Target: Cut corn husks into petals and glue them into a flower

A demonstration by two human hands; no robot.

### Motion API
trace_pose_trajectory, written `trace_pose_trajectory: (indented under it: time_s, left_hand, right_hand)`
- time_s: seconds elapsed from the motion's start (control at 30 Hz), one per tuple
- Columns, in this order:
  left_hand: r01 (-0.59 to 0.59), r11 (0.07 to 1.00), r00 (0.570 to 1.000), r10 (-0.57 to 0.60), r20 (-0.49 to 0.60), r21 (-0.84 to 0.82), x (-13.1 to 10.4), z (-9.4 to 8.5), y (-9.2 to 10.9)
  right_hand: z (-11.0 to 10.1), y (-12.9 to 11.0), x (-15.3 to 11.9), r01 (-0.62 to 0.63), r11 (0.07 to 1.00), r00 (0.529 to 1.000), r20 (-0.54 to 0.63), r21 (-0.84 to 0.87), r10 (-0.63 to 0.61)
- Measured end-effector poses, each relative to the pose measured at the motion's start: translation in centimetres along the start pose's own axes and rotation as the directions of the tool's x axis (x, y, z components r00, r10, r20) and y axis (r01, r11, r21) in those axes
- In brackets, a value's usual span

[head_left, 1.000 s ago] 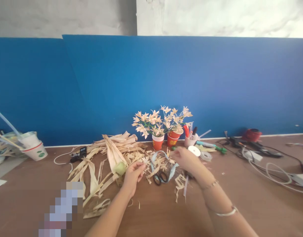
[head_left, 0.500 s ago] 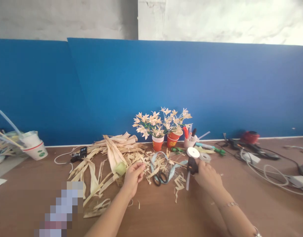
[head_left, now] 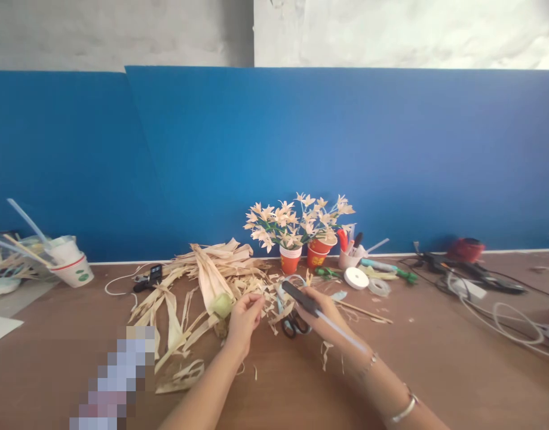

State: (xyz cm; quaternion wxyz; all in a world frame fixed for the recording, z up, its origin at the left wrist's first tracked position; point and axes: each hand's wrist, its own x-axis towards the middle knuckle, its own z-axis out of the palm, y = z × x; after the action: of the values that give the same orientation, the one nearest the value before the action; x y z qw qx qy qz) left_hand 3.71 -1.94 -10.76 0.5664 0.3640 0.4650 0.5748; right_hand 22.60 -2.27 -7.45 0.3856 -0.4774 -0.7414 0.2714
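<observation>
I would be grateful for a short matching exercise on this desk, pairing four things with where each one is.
Things
1. Dark tool
2. Pale flowers
3. White disc
4. Dry husks

Places
A. Spread out to the left of the orange-red cups
B. Lying beside the clear ring
C. Held in the right hand
D. Standing in the cups, before the blue panel

Right pairs: 1-C, 2-D, 3-B, 4-A

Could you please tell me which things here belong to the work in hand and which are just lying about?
Likely in the work: black tool in the right hand, husks, scissors, flowers.
Likely just lying about: red object, white block, loose paper.
</observation>
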Motion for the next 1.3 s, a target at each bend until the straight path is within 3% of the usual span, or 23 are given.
trace_pose_trajectory:
  time_s: [0.1, 0.2, 0.37, 0.53, 0.9, 1.3]
  left_hand:
    - [-0.053, 0.996, 0.995, 0.059, -0.076, 0.071, 0.0, 0.0, 0.0]
    - [-0.17, 0.97, 0.977, 0.19, -0.102, 0.176, 0.1, -0.1, -0.2]
    - [-0.358, 0.86, 0.911, 0.408, -0.068, 0.364, 0.2, -0.4, -0.5]
    - [-0.444, 0.75, 0.846, 0.531, -0.047, 0.49, -0.2, -0.4, -0.3]
    - [-0.483, 0.688, 0.808, 0.589, -0.027, 0.542, -0.6, -0.1, 0.0]
    - [-0.491, 0.74, 0.814, 0.578, -0.06, 0.46, -0.7, 0.0, 0.1]
  right_hand:
    - [1.0, 0.2, -0.2, 0.076, 0.995, 0.997, 0.026, -0.065, -0.074]
    - [2.0, 0.1, -0.7, 0.097, 0.98, 0.995, 0.034, -0.176, -0.092]
    - [3.0, -0.5, -1.4, 0.101, 0.949, 0.995, 0.027, -0.299, -0.097]
    - [3.3, -1.3, -1.4, 0.093, 0.934, 0.996, 0.021, -0.345, -0.091]
    - [3.5, -1.3, -1.3, 0.064, 0.923, 0.998, 0.03, -0.378, -0.057]
    - [3.5, -1.0, -1.3, 0.081, 0.92, 0.997, 0.031, -0.383, -0.075]
